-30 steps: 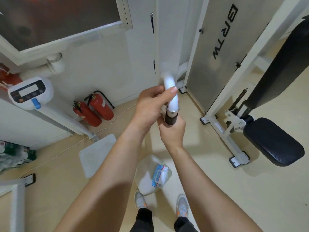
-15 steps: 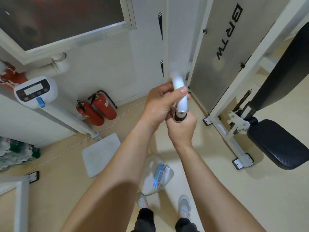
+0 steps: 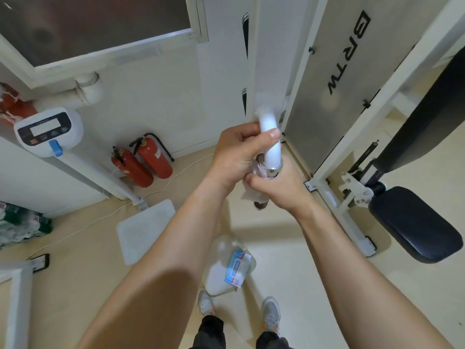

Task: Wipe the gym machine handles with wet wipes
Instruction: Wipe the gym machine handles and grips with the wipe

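The right hand [image 3: 279, 187] has slid up the handle [image 3: 273, 152]. A second ago some black grip showed above it; now it reaches the shiny ring [image 3: 273, 169], so the wiping is moving along. Its fingers curl round the grip, with the wet wipe [image 3: 251, 195] under them. The left hand [image 3: 236, 152] holds the white part. The handle is mid-frame, running up and down, its end pointing down.
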### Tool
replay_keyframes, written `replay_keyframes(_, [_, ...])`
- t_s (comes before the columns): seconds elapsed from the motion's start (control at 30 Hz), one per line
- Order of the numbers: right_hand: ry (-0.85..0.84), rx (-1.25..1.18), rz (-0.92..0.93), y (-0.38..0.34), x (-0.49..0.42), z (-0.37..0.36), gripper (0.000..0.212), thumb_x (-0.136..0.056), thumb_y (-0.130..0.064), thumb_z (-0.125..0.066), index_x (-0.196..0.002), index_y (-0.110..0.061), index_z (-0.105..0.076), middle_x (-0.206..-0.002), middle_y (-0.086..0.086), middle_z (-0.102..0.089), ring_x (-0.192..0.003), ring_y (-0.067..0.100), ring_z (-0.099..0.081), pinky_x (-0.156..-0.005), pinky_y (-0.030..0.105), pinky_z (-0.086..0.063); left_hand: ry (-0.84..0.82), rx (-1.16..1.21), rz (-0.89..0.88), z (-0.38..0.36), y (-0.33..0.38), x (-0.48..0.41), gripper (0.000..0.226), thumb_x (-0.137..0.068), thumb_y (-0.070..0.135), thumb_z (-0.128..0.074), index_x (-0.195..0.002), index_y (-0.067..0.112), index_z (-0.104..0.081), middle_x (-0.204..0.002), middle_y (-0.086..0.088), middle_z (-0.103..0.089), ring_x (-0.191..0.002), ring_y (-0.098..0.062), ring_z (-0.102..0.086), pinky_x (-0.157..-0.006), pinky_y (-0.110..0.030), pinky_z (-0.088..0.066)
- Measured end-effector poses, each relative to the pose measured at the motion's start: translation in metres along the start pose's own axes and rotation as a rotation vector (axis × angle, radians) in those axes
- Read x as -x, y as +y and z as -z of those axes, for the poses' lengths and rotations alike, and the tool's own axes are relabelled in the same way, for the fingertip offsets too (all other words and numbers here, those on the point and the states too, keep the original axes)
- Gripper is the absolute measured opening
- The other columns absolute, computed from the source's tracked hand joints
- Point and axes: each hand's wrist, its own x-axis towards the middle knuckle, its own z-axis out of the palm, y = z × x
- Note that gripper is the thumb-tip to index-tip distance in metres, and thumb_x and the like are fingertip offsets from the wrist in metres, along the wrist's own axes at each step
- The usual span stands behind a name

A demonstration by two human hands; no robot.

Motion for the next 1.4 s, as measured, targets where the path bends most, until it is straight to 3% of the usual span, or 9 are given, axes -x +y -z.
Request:
replay_keyframes(0.2, [0.686,-0.058,0.12,0.043,-0.013,-0.034,0.035,-0.075,-0.01,-0.072,-0.06,-0.023,-0.043,-0.054,-0.004,-0.045,-0.055,0.016,-0.04,-0.052,0.031,-0.037,-0.028,0.072,0.029,-0.012,0.0,-0.007,0.013,-0.09,0.016,-0.071,-0.081,0.006,-0.069,-0.077,-0.008,-0.072,-0.059,-0.007,-0.065,-0.06,-0.016,-0.049])
replay_keyframes(0.37, [0.493,-0.014,-0.093,0.107,-0.01,-0.031,0.029,-0.073,-0.021,-0.063,-0.063,-0.002,-0.044,-0.058,0.017,-0.045,-0.058,0.018,-0.041,-0.055,0.034,-0.038,-0.019,0.064,0.021,-0.011,0.001,-0.006,0.014,-0.08,0.028,-0.07,-0.077,0.014,-0.071,-0.073,0.001,-0.075,-0.068,-0.007,-0.068,-0.069,-0.017,-0.05])
replay_keyframes(0.47, [0.219,0.045,-0.212,0.11,-0.012,-0.017,0.03,-0.072,-0.019,-0.065,-0.061,-0.006,-0.04,-0.059,0.007,-0.042,-0.059,0.019,-0.044,-0.054,0.047,-0.047,-0.008,0.079,0.017,-0.008,-0.001,-0.006,0.016,-0.079,0.029,-0.07,-0.079,0.014,-0.071,-0.073,0.001,-0.075,-0.071,-0.008,-0.069,-0.073,-0.02,-0.051])
replay_keyframes(0.6, [0.093,0.031,-0.116,0.063,-0.006,-0.005,0.028,-0.078,-0.012,-0.068,-0.071,0.006,-0.047,-0.066,0.01,-0.045,-0.064,0.017,-0.044,-0.055,0.031,-0.038,-0.009,0.07,0.013,-0.007,-0.001,-0.005,0.017,-0.08,0.031,-0.071,-0.079,0.014,-0.072,-0.076,0.0,-0.076,-0.075,-0.012,-0.069,-0.076,-0.023,-0.052])
replay_keyframes(0.73, [0.135,-0.022,0.045,0.003,-0.001,0.001,0.024,-0.075,-0.003,-0.062,-0.065,0.006,-0.042,-0.057,0.013,-0.041,-0.054,0.02,-0.041,-0.044,0.037,-0.032,-0.03,0.072,0.046,-0.009,0.003,-0.002,0.014,-0.086,0.022,-0.074,-0.076,0.013,-0.071,-0.077,-0.003,-0.075,-0.067,-0.014,-0.068,-0.063,-0.021,-0.052])
replay_keyframes(1.03, [0.925,-0.005,0.138,0.044,-0.015,-0.051,0.031,-0.075,-0.005,-0.071,-0.063,-0.019,-0.047,-0.054,-0.007,-0.044,-0.054,0.016,-0.042,-0.052,0.029,-0.039,-0.044,0.13,0.065,-0.011,0.0,-0.002,0.013,-0.086,0.021,-0.073,-0.081,0.01,-0.069,-0.075,-0.003,-0.073,-0.059,-0.008,-0.064,-0.059,-0.017,-0.049])
replay_keyframes(1.23, [0.208,-0.016,-0.088,0.107,-0.014,-0.036,0.031,-0.075,-0.013,-0.067,-0.06,-0.009,-0.04,-0.058,0.003,-0.043,-0.057,0.017,-0.041,-0.052,0.037,-0.039,-0.058,0.103,0.016,0.01,-0.005,-0.005,0.022,-0.071,0.037,-0.077,-0.076,0.016,-0.072,-0.074,0.001,-0.074,-0.068,-0.009,-0.066,-0.069,-0.018,-0.049])
replay_keyframes(1.33, [-0.201,0.106,-0.143,0.093,-0.019,-0.015,0.049,-0.081,0.005,-0.068,-0.058,-0.02,-0.033,-0.052,-0.016,-0.038,-0.051,0.005,-0.036,-0.053,0.022,-0.035,-0.055,0.075,0.006,0.015,-0.004,-0.007,0.038,-0.066,0.046,-0.075,-0.078,0.01,-0.074,-0.08,-0.005,-0.073,-0.076,-0.015,-0.067,-0.08,-0.027,-0.05])
replay_keyframes(1.4, [-0.264,0.213,-0.128,0.078,-0.021,-0.006,0.051,-0.081,0.006,-0.068,-0.059,-0.021,-0.031,-0.051,-0.017,-0.034,-0.051,0.001,-0.032,-0.05,0.016,-0.028,-0.037,0.049,0.005,0.013,-0.004,-0.009,0.051,-0.066,0.047,-0.075,-0.082,0.0,-0.072,-0.085,-0.013,-0.069,-0.08,-0.02,-0.063,-0.084,-0.035,-0.047])
